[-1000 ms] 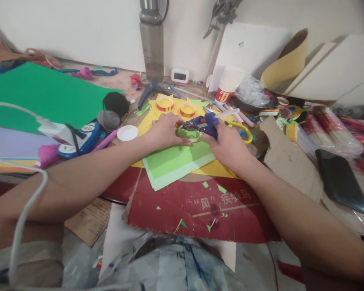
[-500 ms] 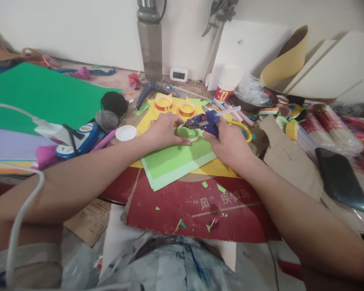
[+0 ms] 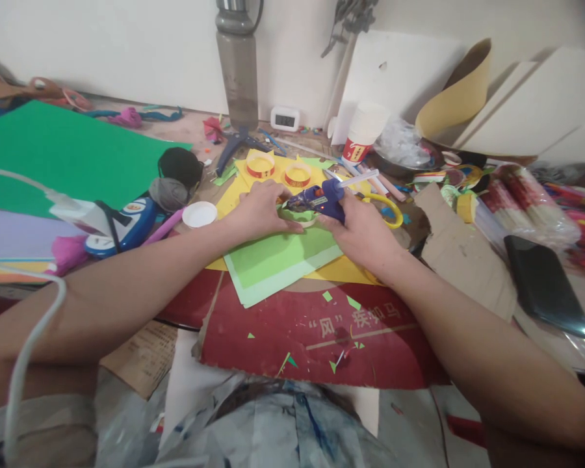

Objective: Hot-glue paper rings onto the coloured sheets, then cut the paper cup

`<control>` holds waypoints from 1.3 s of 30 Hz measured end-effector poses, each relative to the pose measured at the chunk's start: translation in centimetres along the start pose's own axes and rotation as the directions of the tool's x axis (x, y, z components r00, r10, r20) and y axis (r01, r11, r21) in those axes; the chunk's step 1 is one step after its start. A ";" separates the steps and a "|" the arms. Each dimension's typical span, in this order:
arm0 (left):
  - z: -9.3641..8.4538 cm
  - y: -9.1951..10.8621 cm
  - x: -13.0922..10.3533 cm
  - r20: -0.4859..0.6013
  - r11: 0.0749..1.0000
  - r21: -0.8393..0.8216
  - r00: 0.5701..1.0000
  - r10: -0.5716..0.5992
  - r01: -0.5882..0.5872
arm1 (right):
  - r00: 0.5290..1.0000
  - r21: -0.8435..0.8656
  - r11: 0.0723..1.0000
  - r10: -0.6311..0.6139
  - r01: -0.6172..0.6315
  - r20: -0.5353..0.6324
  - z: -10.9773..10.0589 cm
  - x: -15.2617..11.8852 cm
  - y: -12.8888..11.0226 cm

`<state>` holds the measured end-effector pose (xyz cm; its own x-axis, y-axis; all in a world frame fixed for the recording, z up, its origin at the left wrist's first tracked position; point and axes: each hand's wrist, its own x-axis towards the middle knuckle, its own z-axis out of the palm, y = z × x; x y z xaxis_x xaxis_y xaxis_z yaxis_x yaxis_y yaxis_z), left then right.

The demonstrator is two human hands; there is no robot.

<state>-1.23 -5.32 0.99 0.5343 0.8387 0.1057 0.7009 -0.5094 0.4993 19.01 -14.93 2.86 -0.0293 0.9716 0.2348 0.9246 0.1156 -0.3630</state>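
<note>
My left hand [image 3: 266, 209] holds a pale paper ring [image 3: 306, 221] at its left side, over light green paper [image 3: 280, 258]. A blue glue gun [image 3: 329, 199] with a clear stick at its back is gripped in my right hand [image 3: 363, 227]. The gun's nozzle points left, over the ring near my left fingers; its very tip is hard to make out. Beyond my hands, two red-and-gold paper rings, one on the left [image 3: 260, 168] and one on the right [image 3: 298, 175], rest on yellow paper [image 3: 241, 186].
Yellow-handled scissors [image 3: 394, 211] lie beside my right hand. A phone [image 3: 546, 283] is at the right, a grey bottle [image 3: 238, 78] and a white clock [image 3: 285, 119] at the back. Green sheet [image 3: 68, 156], black ball [image 3: 179, 168] and white lid [image 3: 199, 214] are leftward. Scraps dot the red cardboard [image 3: 273, 338].
The glue gun in my right hand has tilted and moved slightly left, with its nozzle closer to my left fingers. My left hand still holds the ring. The whole view has shifted a little.
</note>
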 end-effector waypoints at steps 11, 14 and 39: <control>-0.9 -0.2 0.0 0.044 0.996 -0.078 0.998 0.040 -0.036 | 1.000 -0.062 0.998 0.019 -0.019 -0.012 -0.4 0.1 0.7; -1.5 -0.4 -0.2 0.059 0.992 -0.125 0.998 0.033 -0.025 | 1.000 -0.058 0.998 0.007 -0.009 -0.029 -0.2 0.1 1.0; -1.2 -0.8 -0.2 0.025 0.997 -0.082 1.000 0.013 -0.011 | 0.998 -0.011 0.998 0.061 -0.061 -0.017 0.6 0.2 0.1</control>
<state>-2.49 -4.80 1.59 0.5551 0.8269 0.0903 0.6537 -0.5008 0.5673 18.91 -14.64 2.29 0.0336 0.9732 0.2274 0.9289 0.0535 -0.3663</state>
